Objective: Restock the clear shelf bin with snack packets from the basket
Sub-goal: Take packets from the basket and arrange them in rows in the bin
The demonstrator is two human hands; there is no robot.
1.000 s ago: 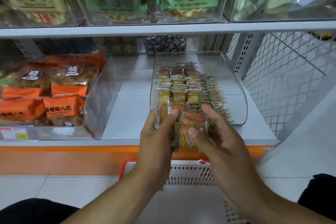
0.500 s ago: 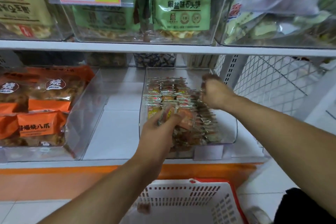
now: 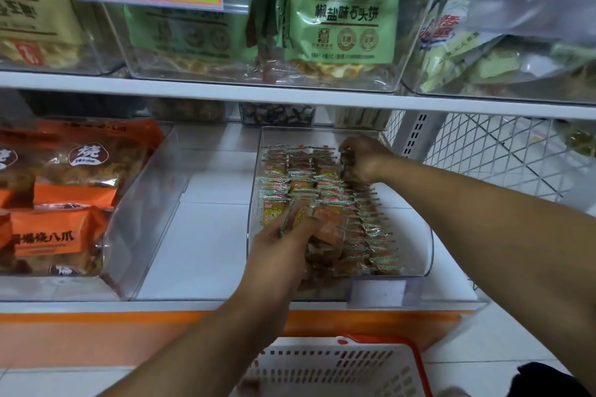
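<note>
With the left hand [image 3: 283, 237] gripping a packet stack [image 3: 322, 229] at the clear bin [image 3: 416, 255] front, the right hand [image 3: 362, 159], seemingly pinching rear packets, should slot them upright, row-aligned.

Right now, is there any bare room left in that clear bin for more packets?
Yes: the clear bin is bare along its right wall, beside the packet rows. White shelf between it and the orange-bag bin is also free. The bin's left and middle are crowded, with the left hand gripping packets at the front and the right hand at the back.
</note>
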